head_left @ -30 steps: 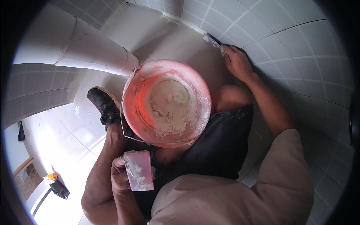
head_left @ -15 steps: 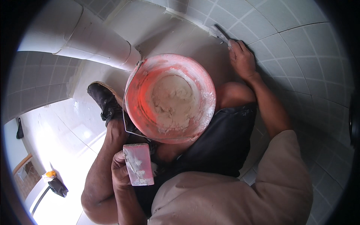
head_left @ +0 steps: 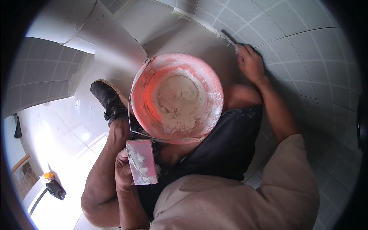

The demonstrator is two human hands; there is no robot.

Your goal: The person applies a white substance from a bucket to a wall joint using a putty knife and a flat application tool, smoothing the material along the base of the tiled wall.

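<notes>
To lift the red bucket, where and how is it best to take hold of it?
Best, I think, by the bend in the wire handle, coming from the near left. The handle is folded down on that side, and its bend stands out from the bucket. The left hand is close but holds a pink block.

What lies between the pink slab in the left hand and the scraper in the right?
In the head view, mainly a red bucket of pale paste, then a stretch of grey floor, lie between the pink slab and the scraper.
</notes>
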